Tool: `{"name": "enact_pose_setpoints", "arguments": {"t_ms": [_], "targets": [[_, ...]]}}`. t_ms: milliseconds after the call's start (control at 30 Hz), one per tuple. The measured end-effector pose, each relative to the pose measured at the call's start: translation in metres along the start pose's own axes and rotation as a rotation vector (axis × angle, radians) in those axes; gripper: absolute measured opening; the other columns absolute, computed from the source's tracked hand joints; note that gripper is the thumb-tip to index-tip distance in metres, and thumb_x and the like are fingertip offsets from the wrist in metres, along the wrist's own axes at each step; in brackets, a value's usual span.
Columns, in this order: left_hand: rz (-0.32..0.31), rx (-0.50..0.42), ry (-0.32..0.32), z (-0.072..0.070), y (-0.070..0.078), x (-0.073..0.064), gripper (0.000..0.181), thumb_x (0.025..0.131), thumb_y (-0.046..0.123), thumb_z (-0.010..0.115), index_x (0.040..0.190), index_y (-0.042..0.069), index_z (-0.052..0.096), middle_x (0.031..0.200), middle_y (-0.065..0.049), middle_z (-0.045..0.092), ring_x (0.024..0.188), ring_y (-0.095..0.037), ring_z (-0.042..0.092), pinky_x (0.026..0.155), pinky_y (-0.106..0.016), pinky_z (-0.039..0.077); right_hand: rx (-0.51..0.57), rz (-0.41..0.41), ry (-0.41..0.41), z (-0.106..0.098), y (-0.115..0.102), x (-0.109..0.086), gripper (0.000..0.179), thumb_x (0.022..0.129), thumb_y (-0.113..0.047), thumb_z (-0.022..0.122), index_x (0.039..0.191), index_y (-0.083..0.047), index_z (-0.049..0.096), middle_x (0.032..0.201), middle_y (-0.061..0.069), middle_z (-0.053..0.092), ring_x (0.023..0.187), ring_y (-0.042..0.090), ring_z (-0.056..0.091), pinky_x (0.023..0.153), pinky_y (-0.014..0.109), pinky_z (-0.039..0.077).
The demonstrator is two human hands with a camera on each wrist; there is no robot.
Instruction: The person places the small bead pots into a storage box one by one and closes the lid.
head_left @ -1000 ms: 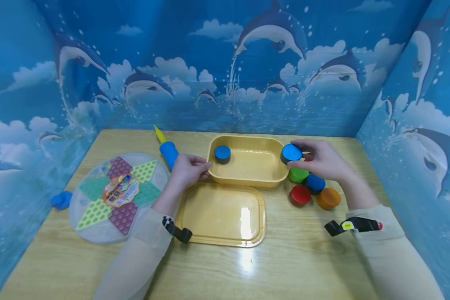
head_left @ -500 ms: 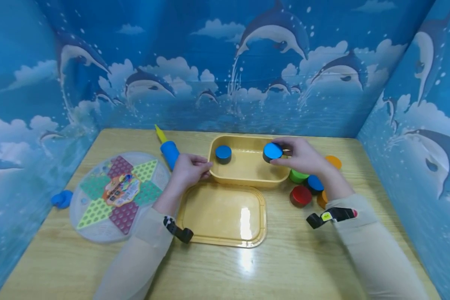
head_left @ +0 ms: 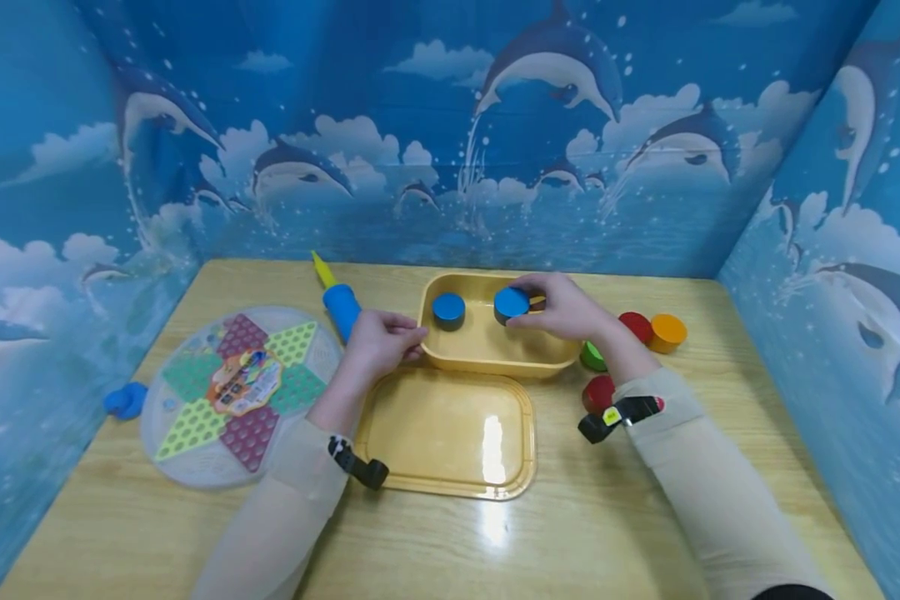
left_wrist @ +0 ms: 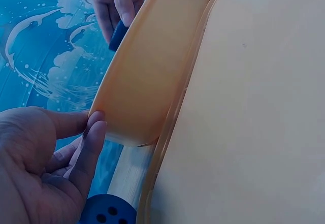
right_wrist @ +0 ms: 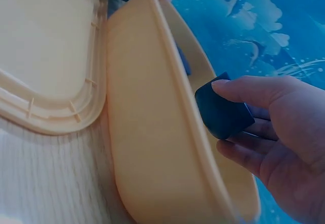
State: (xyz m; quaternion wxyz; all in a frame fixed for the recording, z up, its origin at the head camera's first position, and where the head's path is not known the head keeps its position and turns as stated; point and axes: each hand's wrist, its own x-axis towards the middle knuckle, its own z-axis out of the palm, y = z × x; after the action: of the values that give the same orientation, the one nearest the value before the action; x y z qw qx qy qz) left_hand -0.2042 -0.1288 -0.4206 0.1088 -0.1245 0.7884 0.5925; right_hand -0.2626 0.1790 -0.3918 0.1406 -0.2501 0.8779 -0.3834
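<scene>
A yellow plastic box (head_left: 495,365) stands at the middle back of the table. My left hand (head_left: 378,343) pinches its left rim between thumb and fingers; the left wrist view shows the thumb and a fingertip meeting over the edge (left_wrist: 96,116). Over the box's interior, my right hand (head_left: 558,308) holds a round blue block (head_left: 512,306) by its side, thumb in front and fingers behind. The right wrist view shows this block (right_wrist: 221,107) just inside the rim. Another round blue block (head_left: 448,310) lies in the box's left end.
In front of the box lies its yellow lid (head_left: 450,433). Red (head_left: 598,393), green (head_left: 592,357) and orange (head_left: 667,332) round blocks sit to the right, partly behind my right arm. A Chinese checkers board (head_left: 243,392), a blue pump (head_left: 341,308) and a small blue piece (head_left: 125,401) are on the left.
My right hand has carried the blue block leftward from beyond the box's right end to over its middle. My left hand stays on the rim.
</scene>
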Motion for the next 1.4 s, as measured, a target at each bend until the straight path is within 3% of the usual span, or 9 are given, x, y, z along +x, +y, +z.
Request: {"name": "enact_pose_setpoints", "arguments": {"t_ms": [400, 833, 1167, 1400], "targets": [[-0.008, 0.004, 0.003, 0.0, 0.001, 0.0, 0.026, 0.1, 0.013, 0.078, 0.118, -0.005, 0.073, 0.098, -0.019, 0.075, 0.077, -0.023, 0.076, 0.073, -0.037, 0.067, 0.038, -0.016, -0.081, 0.023, 0.011, 0.038, 0.058, 0.094, -0.015, 0.085, 0.144, -0.002, 0.061, 0.135, 0.015, 0.065, 0.125, 0.029, 0.061, 0.101, 0.044, 0.058], [-0.029, 0.006, -0.001, 0.0, 0.001, 0.0, 0.026, 0.1, 0.013, 0.077, 0.118, -0.004, 0.072, 0.098, -0.018, 0.075, 0.078, -0.023, 0.076, 0.07, -0.034, 0.067, -0.017, -0.024, -0.113, 0.036, 0.009, 0.051, 0.057, 0.094, -0.012, 0.083, 0.144, 0.003, 0.059, 0.138, 0.018, 0.064, 0.128, 0.034, 0.061, 0.104, 0.045, 0.057], [-0.021, 0.003, -0.007, 0.001, 0.002, -0.001, 0.027, 0.1, 0.013, 0.078, 0.119, -0.005, 0.072, 0.099, -0.018, 0.075, 0.078, -0.023, 0.076, 0.071, -0.034, 0.067, 0.044, 0.046, -0.111, 0.029, 0.009, 0.038, 0.07, 0.096, -0.012, 0.081, 0.155, 0.004, 0.047, 0.152, 0.021, 0.053, 0.139, 0.036, 0.052, 0.11, 0.045, 0.053], [-0.023, 0.0, -0.004, 0.0, 0.001, -0.001, 0.027, 0.1, 0.014, 0.078, 0.119, -0.005, 0.072, 0.1, -0.019, 0.075, 0.078, -0.023, 0.076, 0.076, -0.037, 0.067, 0.052, 0.029, -0.107, 0.012, 0.003, 0.015, 0.069, 0.099, -0.012, 0.078, 0.157, 0.005, 0.044, 0.155, 0.024, 0.05, 0.142, 0.04, 0.049, 0.115, 0.052, 0.047]]}}
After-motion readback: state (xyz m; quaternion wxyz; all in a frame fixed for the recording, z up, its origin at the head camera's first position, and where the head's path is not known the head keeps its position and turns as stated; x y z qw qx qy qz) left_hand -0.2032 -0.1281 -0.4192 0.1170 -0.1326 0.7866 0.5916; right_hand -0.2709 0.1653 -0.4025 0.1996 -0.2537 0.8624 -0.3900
